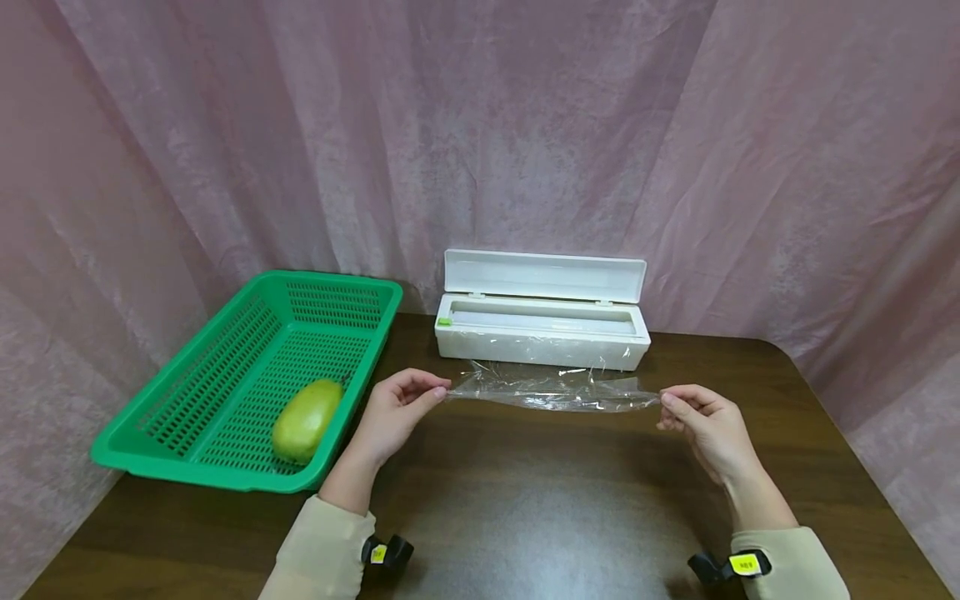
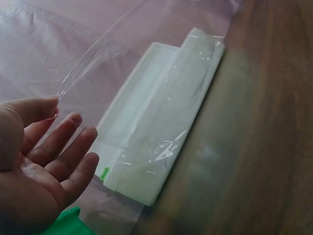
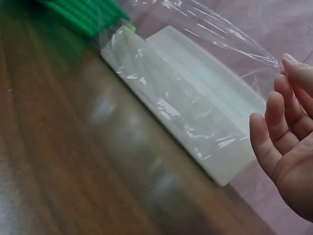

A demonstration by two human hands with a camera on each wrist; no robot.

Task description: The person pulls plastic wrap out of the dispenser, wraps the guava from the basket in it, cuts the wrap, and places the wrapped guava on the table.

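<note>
A clear sheet of plastic wrap point(image 1: 551, 396) stretches between both hands, its front edge gathered into a shiny band. My left hand point(image 1: 397, 410) pinches the left corner between thumb and index finger, the other fingers loosely bent. At the opposite corner my right hand point(image 1: 705, 425) pinches the film the same way. Behind the film stands a white plastic wrap dispenser box point(image 1: 540, 346), its lid point(image 1: 543, 277) raised and a roll point(image 1: 543, 321) inside. In the left wrist view, film drapes over the front of the box point(image 2: 146, 171). A green tab point(image 1: 445, 322) sits at the box's left end.
On the left lies a green plastic basket point(image 1: 225, 481) with slotted walls, close beside my left forearm. It holds a yellow-green mango-like fruit point(image 1: 307, 421). The brown wooden table point(image 1: 510, 500) extends under everything, and a pink curtain point(image 1: 525, 125) hangs behind it.
</note>
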